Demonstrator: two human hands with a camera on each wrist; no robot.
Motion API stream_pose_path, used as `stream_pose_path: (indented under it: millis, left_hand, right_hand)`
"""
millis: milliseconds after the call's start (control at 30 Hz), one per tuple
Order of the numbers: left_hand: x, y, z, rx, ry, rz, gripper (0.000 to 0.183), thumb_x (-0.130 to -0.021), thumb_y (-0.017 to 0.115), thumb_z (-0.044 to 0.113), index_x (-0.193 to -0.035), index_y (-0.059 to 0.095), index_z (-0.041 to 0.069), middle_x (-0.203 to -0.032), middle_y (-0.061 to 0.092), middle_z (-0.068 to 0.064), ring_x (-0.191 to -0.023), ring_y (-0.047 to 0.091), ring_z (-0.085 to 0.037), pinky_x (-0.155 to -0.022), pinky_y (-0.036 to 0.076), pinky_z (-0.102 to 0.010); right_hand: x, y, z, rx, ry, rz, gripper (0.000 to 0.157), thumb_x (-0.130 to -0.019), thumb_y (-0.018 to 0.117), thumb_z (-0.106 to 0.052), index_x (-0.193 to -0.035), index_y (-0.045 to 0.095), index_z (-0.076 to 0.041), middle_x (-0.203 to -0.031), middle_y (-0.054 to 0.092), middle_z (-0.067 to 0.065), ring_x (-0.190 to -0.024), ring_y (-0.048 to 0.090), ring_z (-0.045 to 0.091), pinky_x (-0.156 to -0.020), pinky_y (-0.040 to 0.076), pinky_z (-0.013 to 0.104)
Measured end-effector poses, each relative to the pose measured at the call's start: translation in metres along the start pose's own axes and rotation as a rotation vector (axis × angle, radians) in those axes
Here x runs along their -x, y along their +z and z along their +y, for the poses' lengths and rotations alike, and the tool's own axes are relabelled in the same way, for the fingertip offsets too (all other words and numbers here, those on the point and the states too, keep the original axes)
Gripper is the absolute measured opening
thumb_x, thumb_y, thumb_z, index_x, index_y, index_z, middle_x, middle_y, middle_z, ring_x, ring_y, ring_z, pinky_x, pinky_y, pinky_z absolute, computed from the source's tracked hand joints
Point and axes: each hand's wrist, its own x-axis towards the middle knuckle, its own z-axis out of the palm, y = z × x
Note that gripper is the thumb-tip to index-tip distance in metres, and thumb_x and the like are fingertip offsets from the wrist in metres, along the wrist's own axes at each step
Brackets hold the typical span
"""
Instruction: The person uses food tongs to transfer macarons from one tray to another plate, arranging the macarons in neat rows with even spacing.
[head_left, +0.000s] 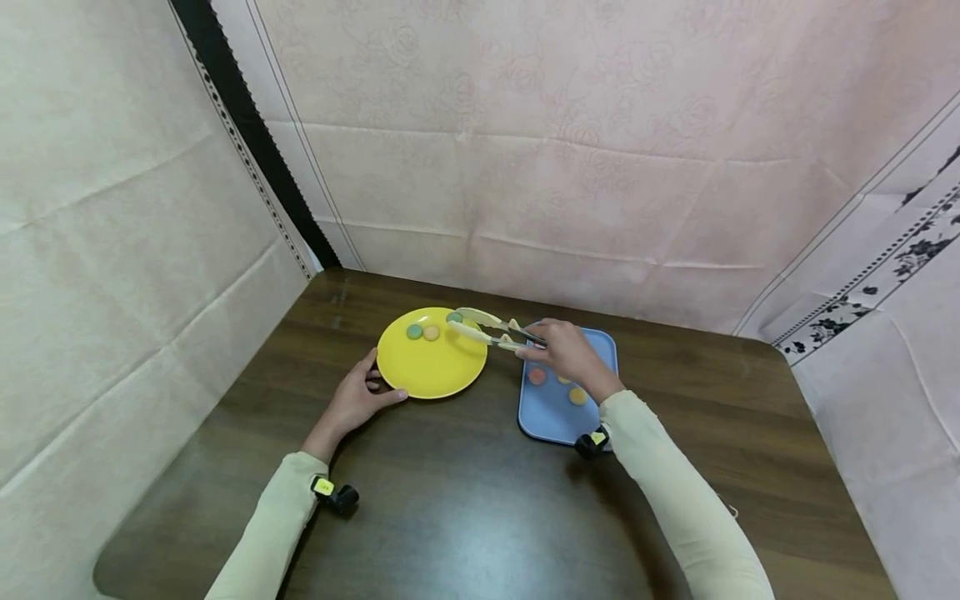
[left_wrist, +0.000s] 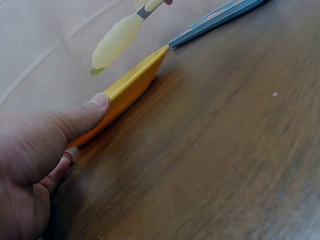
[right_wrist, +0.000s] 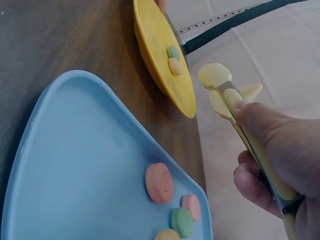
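My left hand (head_left: 356, 402) holds the near-left rim of a yellow plate (head_left: 431, 367), thumb on the edge and fingers at its side. A green macaron (head_left: 415, 332) and a beige macaron (head_left: 431, 332) lie side by side on the plate. In my right hand (head_left: 570, 354) is a pair of tongs (right_wrist: 231, 97) with pale yellow tips, reaching over the plate's right part. Between the tips shows another green macaron (head_left: 454, 317); the left wrist view catches only its edge, above the rim.
Right of the plate, under my right hand, lies a blue tray (head_left: 547, 421). It bears several macarons, among them a large pink macaron (right_wrist: 159, 183) and a green one (right_wrist: 182, 222). Patterned cloth (head_left: 525, 192) hangs behind the brown table (head_left: 420, 500).
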Motion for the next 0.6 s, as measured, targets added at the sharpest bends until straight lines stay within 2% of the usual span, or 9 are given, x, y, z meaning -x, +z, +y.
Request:
stream_pose_path:
  millis: [200,400,600]
  left_hand:
    - [0.000,-0.001,0.000,0.001,0.002,0.001,0.117,-0.082,0.085,0.048,-0.165,0.014,0.007,-0.148,0.048,-0.021,-0.121,0.055,-0.035,-0.103,0.047,-0.052]
    - [0.000,-0.001,0.000,-0.011,0.004,-0.002,0.118,-0.082,0.085,0.049,-0.165,0.013,0.006,-0.149,0.046,-0.022,-0.122,0.055,-0.036,-0.104,0.047,-0.052]
    - [0.000,-0.001,0.000,-0.016,0.008,0.005,0.117,-0.082,0.086,0.047,-0.165,0.014,0.006,-0.149,0.046,-0.021,-0.122,0.055,-0.035,-0.104,0.048,-0.051]
  right_hand:
    - [-0.006,0.010,-0.001,0.015,0.013,-0.017,0.051,-0.093,0.075,-0.040,-0.127,0.072,-0.001,-0.114,0.071,0.012,-0.101,0.068,0.028,-0.087,0.056,0.045]
    - [-0.008,0.017,0.000,0.044,0.022,-0.029,0.047,-0.093,0.076,-0.041,-0.123,0.074,-0.004,-0.100,0.069,0.005,-0.085,0.063,0.019,-0.078,0.055,0.040]
    - [-0.010,0.019,-0.001,0.034,0.039,-0.048,0.048,-0.094,0.075,-0.040,-0.125,0.073,-0.004,-0.095,0.067,0.002,-0.072,0.061,0.010,-0.080,0.055,0.039]
